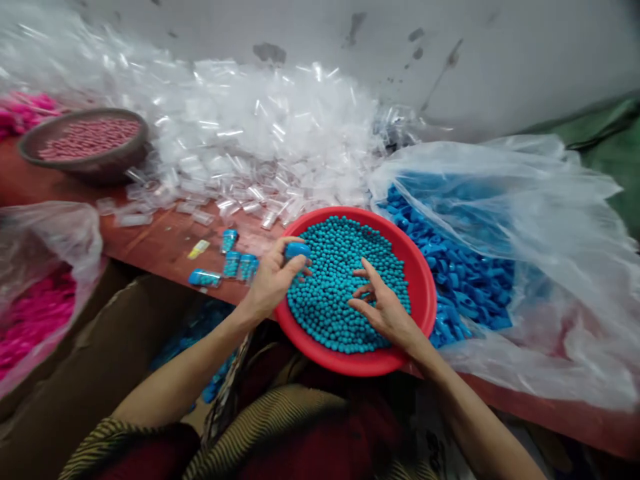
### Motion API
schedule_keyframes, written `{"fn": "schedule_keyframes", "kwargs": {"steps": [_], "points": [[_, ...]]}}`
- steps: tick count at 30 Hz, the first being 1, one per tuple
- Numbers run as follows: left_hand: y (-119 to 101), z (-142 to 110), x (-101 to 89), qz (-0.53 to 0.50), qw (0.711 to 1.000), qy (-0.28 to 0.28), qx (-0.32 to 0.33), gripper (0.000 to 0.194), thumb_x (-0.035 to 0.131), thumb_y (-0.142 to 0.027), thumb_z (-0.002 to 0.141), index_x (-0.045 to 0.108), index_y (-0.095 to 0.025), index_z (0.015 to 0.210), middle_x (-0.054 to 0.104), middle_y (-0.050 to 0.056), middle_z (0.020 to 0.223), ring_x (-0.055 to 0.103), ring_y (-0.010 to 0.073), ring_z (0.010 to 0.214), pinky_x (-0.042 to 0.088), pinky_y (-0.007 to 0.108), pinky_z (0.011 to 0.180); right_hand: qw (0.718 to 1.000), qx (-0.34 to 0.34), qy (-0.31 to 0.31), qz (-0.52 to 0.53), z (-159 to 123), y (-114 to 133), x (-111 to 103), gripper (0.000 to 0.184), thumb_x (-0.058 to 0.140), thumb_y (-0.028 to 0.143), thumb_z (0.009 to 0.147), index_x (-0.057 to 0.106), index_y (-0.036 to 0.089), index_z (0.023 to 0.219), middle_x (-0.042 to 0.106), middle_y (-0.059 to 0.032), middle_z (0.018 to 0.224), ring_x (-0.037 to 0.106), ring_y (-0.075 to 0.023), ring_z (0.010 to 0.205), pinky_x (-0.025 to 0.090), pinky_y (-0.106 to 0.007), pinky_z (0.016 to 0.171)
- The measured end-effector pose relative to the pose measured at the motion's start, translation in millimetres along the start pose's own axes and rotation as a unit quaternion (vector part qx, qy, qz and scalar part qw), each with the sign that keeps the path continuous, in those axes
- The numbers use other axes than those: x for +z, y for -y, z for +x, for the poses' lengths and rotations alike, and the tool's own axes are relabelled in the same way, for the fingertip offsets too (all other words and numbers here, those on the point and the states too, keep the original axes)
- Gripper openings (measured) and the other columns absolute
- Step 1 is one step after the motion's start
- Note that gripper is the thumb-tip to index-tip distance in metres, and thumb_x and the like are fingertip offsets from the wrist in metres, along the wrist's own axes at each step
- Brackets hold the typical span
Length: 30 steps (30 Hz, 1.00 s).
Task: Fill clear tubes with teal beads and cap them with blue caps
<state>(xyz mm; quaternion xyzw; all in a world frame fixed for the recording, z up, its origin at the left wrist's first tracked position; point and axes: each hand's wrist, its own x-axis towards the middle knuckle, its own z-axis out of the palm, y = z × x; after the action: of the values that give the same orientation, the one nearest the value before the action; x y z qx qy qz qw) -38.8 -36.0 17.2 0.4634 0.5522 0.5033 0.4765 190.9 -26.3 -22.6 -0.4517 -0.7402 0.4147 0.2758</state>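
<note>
A red plastic basin full of small round turquoise beads sits at the table's front edge. Over its left side, my left hand is closed around a blue plastic cap; whether a clear tube is attached below it is hidden by the fingers. My right hand hovers low above the beads on the right, its fingers curved and apart, with nothing visible between them. Left of the basin lie several small clear tubes filled with blue pieces.
Clear empty tubes are heaped along the wall. An open plastic bag of blue caps lies right of the basin. At left are a bowl of pink beads, a bag of pink pieces and a yellow wrapper.
</note>
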Motion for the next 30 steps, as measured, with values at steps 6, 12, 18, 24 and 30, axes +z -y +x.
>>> {"fn": "schedule_keyframes", "kwargs": {"steps": [6, 12, 18, 24, 30], "points": [[54, 18, -67.7, 0.462, 0.868, -0.160, 0.092, 0.037, 0.043, -0.024, 0.083, 0.052, -0.013, 0.117, 0.061, 0.014, 0.114, 0.054, 0.0276, 0.109, 0.042, 0.043, 0.094, 0.992, -0.053, 0.041, -0.103, -3, -5, 1, 0.062, 0.050, 0.027, 0.087, 0.026, 0.023, 0.144, 0.062, -0.0092, 0.110, 0.063, -0.0162, 0.075, 0.054, -0.035, 0.075], [101, 36, -69.4, 0.633, 0.774, -0.021, -0.006, 0.054, 0.049, -0.040, 0.083, 0.045, -0.022, 0.134, 0.046, 0.013, 0.139, 0.027, 0.0437, 0.131, 0.023, 0.064, 0.099, 0.978, -0.050, 0.076, -0.185, -3, -12, 2, 0.053, 0.049, 0.027, 0.088, 0.037, 0.018, 0.139, 0.066, -0.0096, 0.103, 0.066, -0.0189, 0.079, 0.054, -0.035, 0.074], [104, 20, -97.4, 0.661, 0.750, -0.002, 0.001, 0.048, 0.048, -0.048, 0.084, 0.053, -0.023, 0.124, 0.057, 0.014, 0.125, 0.044, 0.0374, 0.116, 0.031, 0.055, 0.093, 0.966, -0.090, 0.073, -0.229, -4, -13, 2, 0.040, 0.048, 0.029, 0.090, 0.050, 0.017, 0.128, 0.068, -0.0108, 0.102, 0.066, -0.0215, 0.087, 0.054, -0.038, 0.077], [106, -52, -143.0, 0.668, 0.735, -0.066, -0.095, 0.056, 0.043, -0.051, 0.085, 0.045, -0.019, 0.131, 0.057, 0.019, 0.123, 0.046, 0.0392, 0.113, 0.035, 0.054, 0.088, 0.954, -0.121, 0.067, -0.267, -6, -11, 3, 0.038, 0.047, 0.030, 0.090, 0.054, 0.017, 0.125, 0.070, -0.0103, 0.100, 0.068, -0.0224, 0.085, 0.056, -0.037, 0.073], [83, -42, -154.8, 0.647, 0.730, -0.164, -0.147, 0.066, 0.038, -0.057, 0.085, 0.043, -0.012, 0.133, 0.060, 0.025, 0.108, 0.056, 0.0430, 0.098, 0.039, 0.054, 0.082, 0.946, -0.132, 0.071, -0.288, -6, -10, -1, 0.039, 0.044, 0.032, 0.091, 0.055, 0.014, 0.123, 0.068, -0.0129, 0.106, 0.067, -0.0242, 0.093, 0.055, -0.038, 0.079]]}}
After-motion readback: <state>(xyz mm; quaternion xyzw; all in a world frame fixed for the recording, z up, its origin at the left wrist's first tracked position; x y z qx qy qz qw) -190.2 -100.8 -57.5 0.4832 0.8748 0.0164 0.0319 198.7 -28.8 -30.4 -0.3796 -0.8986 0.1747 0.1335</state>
